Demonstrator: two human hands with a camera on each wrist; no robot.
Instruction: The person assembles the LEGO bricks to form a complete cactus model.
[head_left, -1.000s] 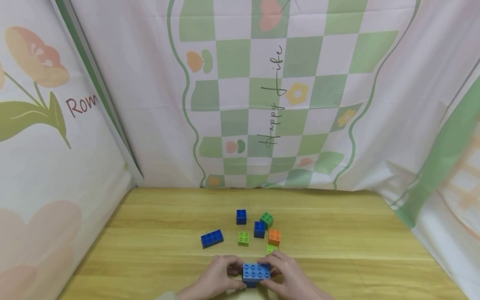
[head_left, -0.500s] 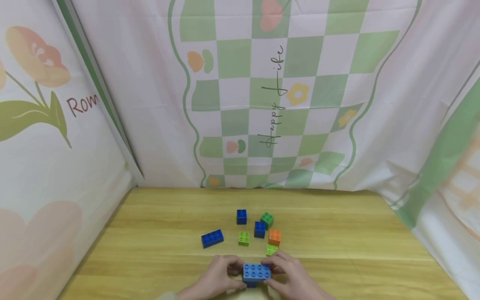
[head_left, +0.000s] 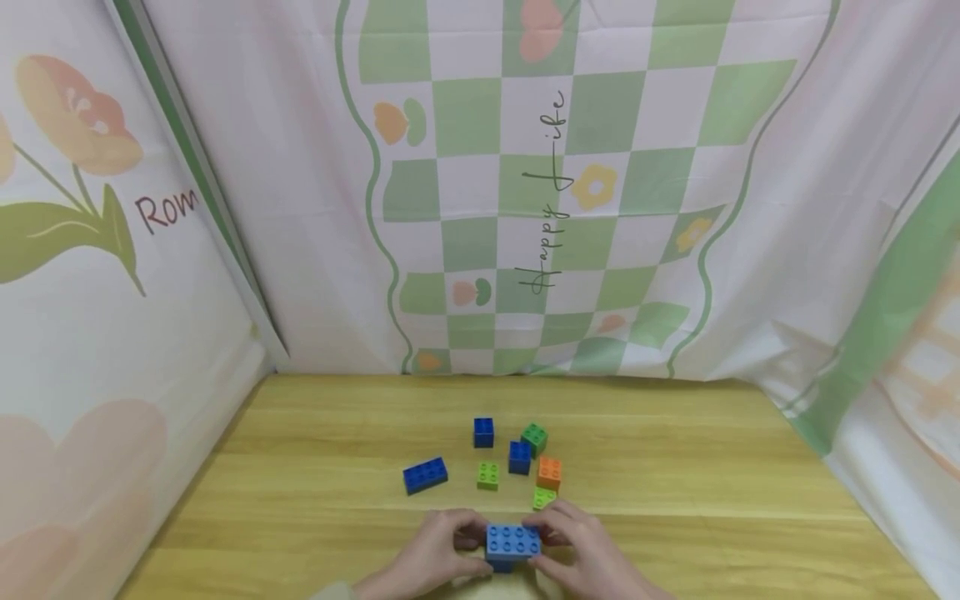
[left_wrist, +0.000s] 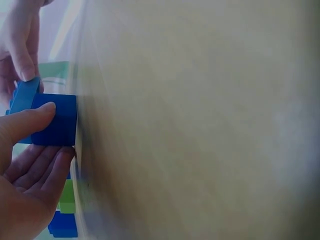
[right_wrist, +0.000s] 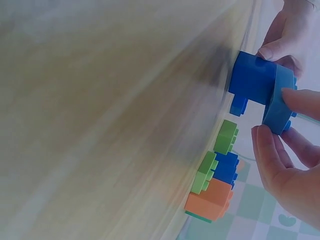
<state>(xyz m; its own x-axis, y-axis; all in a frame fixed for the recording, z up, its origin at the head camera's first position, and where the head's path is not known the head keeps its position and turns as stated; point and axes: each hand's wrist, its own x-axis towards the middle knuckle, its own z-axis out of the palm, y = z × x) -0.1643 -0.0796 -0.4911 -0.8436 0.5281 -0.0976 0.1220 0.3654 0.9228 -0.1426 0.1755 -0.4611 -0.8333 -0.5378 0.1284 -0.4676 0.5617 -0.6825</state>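
A light blue eight-stud building brick [head_left: 513,542] lies across the top of a dark blue brick [left_wrist: 57,122], low in the middle of the head view. Its right end overhangs the dark blue one. My left hand [head_left: 438,546] pinches the dark blue brick between thumb and fingers, the thumb flat on its near side. From the other side my right hand [head_left: 579,546] pinches the overhanging end of the light blue brick. In the right wrist view, a thin slanting line shows between the two bricks, so I cannot tell whether they are fully pressed together.
Beyond the hands lie a long dark blue brick [head_left: 425,475], two small dark blue bricks [head_left: 483,432] [head_left: 519,457], a green brick [head_left: 534,437], an orange brick [head_left: 549,472] and two lime bricks [head_left: 487,476] [head_left: 543,498]. Patterned curtains [head_left: 465,192] enclose the wooden table [head_left: 315,442].
My right fingers and thumb have shifted slightly right along the light blue brick, mostly in the first half second. The left hand and the loose bricks have stayed in place.
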